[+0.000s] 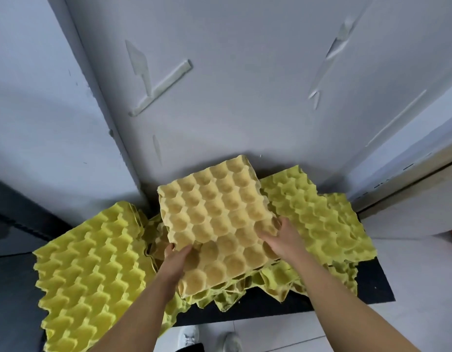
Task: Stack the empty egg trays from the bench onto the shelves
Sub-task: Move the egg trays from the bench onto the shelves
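Nearest the viewer, two white sneakers (pixel 189 336) stand on pale floor tiles below the forearms. The left hand (pixel 178 257) grips the near left edge of a tan egg tray (pixel 214 219), thumb on top and fingers beneath. The right hand (pixel 278 237) clasps its right edge, fingers curled into the cups. The tray spans the gap between both hands and reaches beyond them; whether it is lifted clear cannot be told. Under the hands, loose yellow-green trays (pixel 245 288) lie askew on the black table (pixel 372 283). A left stack (pixel 93 270) lies outside the left hand and a right stack (pixel 319 219) beyond the right hand. The tan tray is moulded pulp, its rows of cups empty and facing up. Farthest is a grey wall (pixel 220 110) with tape strips (pixel 161 85).
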{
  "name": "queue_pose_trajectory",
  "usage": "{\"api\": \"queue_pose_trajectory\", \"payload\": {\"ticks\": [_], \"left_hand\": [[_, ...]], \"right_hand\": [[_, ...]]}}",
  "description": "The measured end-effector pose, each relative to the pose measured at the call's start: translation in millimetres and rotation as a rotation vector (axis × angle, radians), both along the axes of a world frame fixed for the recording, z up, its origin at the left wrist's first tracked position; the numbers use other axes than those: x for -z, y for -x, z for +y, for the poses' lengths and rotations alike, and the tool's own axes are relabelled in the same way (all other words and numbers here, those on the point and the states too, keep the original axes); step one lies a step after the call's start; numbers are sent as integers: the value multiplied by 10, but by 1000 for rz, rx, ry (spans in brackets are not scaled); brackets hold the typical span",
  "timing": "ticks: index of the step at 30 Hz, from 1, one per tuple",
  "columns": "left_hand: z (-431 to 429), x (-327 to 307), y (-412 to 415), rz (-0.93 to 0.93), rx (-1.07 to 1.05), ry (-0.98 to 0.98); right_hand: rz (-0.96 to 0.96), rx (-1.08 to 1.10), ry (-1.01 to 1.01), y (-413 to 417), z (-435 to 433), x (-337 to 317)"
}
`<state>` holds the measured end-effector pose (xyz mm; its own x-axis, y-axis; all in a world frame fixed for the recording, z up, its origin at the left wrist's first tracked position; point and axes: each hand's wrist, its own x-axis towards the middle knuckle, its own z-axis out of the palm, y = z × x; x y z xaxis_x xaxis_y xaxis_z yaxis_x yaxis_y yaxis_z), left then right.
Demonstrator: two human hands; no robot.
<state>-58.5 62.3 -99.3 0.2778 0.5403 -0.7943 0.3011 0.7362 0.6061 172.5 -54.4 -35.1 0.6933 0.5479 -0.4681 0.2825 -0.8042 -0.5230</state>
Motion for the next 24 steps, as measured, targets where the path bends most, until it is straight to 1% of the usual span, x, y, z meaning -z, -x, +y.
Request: {"api": "queue_pose_trajectory", "payload": {"ticks": [4, 8, 10, 13, 18, 24], "left_hand": [[-28, -90, 72, 41, -17, -106], [-71, -315, 145, 125, -7, -295], [-98, -436, 166, 127, 7, -371], [-158, -595, 180, 76, -24, -410], [-314, -792, 228, 139, -75, -499], [-689, -1173, 331, 103, -218, -645]], "right_hand": [[-12, 47, -70, 7, 4, -90], [-64, 42, -136, 25, -19, -141], [-80, 25, -154, 49, -41, -181], [-91, -5, -183, 62, -107, -227], [-52, -15, -301, 33, -235, -366], [-59, -75, -442, 123, -422, -675]]}}
